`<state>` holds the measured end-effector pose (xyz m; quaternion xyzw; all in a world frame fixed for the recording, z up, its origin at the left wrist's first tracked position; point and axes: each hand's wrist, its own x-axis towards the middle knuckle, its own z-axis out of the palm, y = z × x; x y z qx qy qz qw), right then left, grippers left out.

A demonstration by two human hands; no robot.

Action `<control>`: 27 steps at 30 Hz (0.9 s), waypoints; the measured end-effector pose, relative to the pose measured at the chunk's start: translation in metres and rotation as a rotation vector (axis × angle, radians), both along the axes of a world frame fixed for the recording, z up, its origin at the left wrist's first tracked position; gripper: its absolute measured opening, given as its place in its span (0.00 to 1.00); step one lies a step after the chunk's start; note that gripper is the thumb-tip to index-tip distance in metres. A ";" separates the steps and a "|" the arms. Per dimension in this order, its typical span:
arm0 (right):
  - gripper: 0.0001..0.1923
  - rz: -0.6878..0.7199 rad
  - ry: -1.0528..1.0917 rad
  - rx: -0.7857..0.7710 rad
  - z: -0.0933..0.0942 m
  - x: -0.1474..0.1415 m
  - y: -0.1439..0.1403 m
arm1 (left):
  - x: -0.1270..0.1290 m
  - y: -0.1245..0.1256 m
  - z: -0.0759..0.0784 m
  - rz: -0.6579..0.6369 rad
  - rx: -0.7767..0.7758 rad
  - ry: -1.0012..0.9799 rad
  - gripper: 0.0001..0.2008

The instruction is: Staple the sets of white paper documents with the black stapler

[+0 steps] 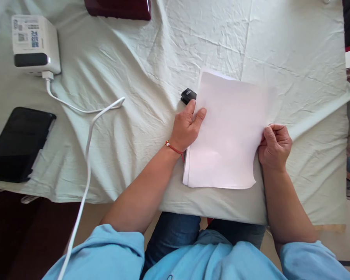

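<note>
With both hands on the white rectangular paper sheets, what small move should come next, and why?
Probably square the stack of white paper sheets: the bare left hand holds one side, the bare right hand the other, and the lower-left edges lie slightly offset.

"Where does the view look from?"
"The wearer's head, above the near edge of the table (pixel 294 50), facing forward and steeply down."
"How near?"
"Close, with the lap (pixel 173 237) below; wide enough for the table's right edge."

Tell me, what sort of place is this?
Hard to say; perhaps a home or small office, judging by the cloth-covered table, the paper sheets and the white box with its cable.
</note>
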<state>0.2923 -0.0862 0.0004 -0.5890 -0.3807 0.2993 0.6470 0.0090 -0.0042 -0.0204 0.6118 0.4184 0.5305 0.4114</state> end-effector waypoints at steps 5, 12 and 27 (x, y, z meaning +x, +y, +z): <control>0.22 0.045 0.066 0.052 0.006 -0.003 -0.001 | -0.002 0.009 0.000 0.023 -0.130 -0.340 0.32; 0.43 0.187 0.065 -0.053 0.010 -0.002 -0.005 | -0.022 0.032 -0.020 0.007 -0.221 -0.385 0.37; 0.25 -0.181 -0.169 -0.012 0.027 -0.010 -0.023 | -0.017 0.020 0.003 -0.024 -0.269 -0.478 0.34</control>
